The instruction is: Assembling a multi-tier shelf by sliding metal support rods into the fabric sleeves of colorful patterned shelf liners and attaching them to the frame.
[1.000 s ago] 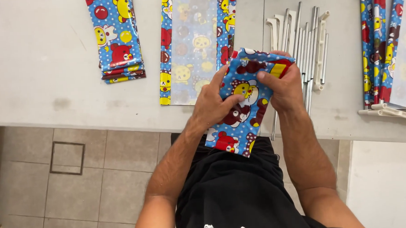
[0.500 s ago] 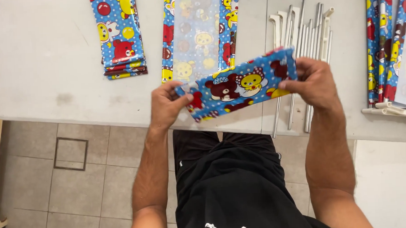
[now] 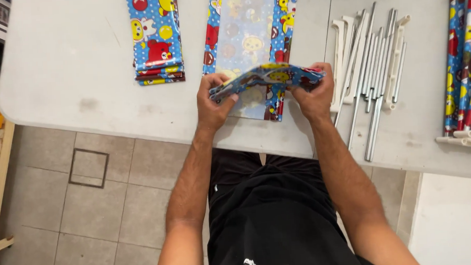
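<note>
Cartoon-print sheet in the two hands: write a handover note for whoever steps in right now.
Left hand and right hand each grip one end of the folded cartoon-print sheet, held flat just above the white table.
Under it lies an open printed sheet. A stack of folded pieces sits to the left, white rods to the right, rolled prints on rods at the far right.
Done: several pieces folded and stacked.
Left: the held sheet is not on the stack.

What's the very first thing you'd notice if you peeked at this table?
The bright blue cartoon-printed sheet jumps out first: the left hand and the right hand hold it by its ends, above the near edge of the white table. A flat sheet with the same print lies just behind it, and a folded stack lies farther left. Right of the hands lies a bundle of white plastic rods.
</note>
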